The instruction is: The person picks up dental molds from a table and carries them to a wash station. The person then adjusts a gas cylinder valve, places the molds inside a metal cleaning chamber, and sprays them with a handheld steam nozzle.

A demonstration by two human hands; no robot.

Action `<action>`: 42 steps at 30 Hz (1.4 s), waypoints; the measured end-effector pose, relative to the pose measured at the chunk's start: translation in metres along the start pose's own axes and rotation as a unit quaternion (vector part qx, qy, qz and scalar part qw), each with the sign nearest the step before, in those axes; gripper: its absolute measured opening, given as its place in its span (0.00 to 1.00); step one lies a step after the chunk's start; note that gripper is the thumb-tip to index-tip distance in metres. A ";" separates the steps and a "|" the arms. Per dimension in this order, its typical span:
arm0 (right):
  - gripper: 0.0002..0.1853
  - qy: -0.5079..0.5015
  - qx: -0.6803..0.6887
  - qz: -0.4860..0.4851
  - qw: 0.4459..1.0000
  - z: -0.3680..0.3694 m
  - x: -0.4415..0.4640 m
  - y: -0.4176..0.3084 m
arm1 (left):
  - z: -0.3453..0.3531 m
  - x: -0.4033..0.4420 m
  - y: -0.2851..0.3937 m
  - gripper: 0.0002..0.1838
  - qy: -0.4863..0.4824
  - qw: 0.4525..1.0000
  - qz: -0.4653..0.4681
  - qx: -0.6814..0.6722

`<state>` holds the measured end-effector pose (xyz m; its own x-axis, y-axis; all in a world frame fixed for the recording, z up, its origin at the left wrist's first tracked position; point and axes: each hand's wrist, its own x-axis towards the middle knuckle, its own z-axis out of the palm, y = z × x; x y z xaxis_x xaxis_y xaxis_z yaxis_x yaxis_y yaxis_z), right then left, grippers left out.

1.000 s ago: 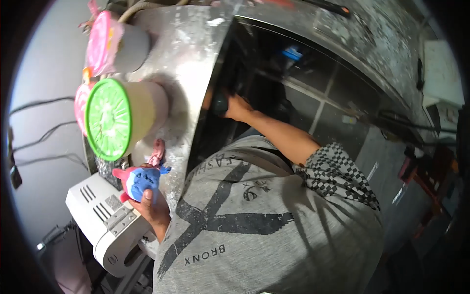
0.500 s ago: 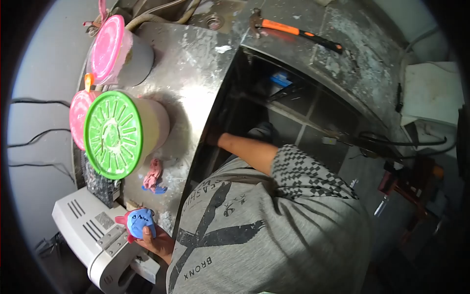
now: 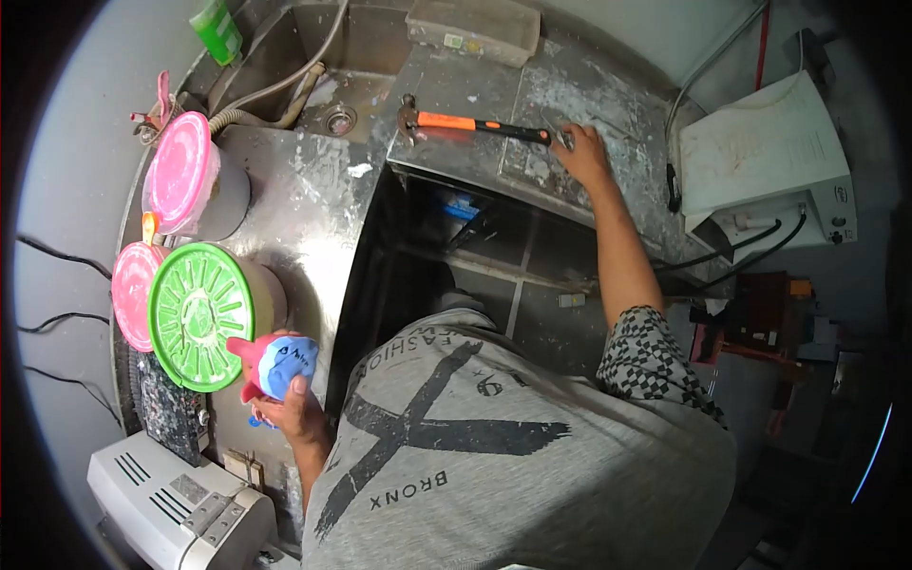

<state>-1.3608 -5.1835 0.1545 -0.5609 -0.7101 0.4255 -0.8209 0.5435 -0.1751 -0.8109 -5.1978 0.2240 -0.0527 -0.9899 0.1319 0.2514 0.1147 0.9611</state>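
Stained metal counter [image 3: 296, 185], 3 lidded containers [image 3: 220, 201] along its left side, orange-and-black hammer [image 3: 475, 124] lying on it, blue-and-red lump [image 3: 287, 365] held near the green lid [image 3: 198, 315], left hand [image 3: 296, 415] clasped around that lump, right hand [image 3: 583, 158] with fingers parted by the hammer's handle, contact unclear

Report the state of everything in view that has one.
Rounded pink-and-blue piece: held in left hand.
Long orange-and-black claw hammer: lying flat beside right hand.
Green-lidded round plastic bucket: lid on.
Pink-lidded round grey bucket: lid on.
Rectangular metal sink: no water seen.
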 end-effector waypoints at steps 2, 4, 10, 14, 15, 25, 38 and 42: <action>0.14 -0.085 0.100 -0.043 0.990 0.008 0.011 0.019 | 0.008 0.005 -0.002 0.37 -0.019 1.000 0.009 0.003; 0.12 -0.116 0.072 -0.054 0.989 0.001 0.019 0.013 | 0.010 0.006 -0.004 0.36 -0.010 1.000 0.015 -0.002; 0.14 -0.049 0.150 -0.141 0.977 0.019 0.036 -0.061 | 0.004 -0.007 -0.015 0.34 0.116 0.993 -0.021 0.002; 0.19 -0.184 0.125 -0.239 0.945 0.026 0.044 -0.109 | 0.008 -0.012 -0.008 0.35 0.147 0.989 0.000 -0.021; 0.21 -0.202 0.139 -0.233 0.941 0.031 0.048 -0.107 | 0.008 -0.014 -0.003 0.35 0.140 0.990 0.014 -0.021; 0.19 -0.358 0.183 -0.145 0.904 0.009 -0.006 -0.243 | -0.024 -0.059 0.000 0.32 0.248 0.966 0.066 -0.006; 0.20 -0.325 0.190 -0.253 0.891 0.042 -0.124 -0.397 | -0.044 -0.053 0.006 0.26 0.275 0.958 0.074 0.007; 0.25 -0.384 0.200 -0.331 0.839 0.011 -0.110 -0.401 | -0.028 -0.041 0.002 0.24 0.251 0.966 0.062 0.003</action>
<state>-0.9710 -5.3286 0.1681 0.2543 -0.9594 -0.1222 -0.8634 -0.1683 -0.4756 -0.7811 -5.1589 0.2138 0.4531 -0.8842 0.1135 0.2196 0.2341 0.9471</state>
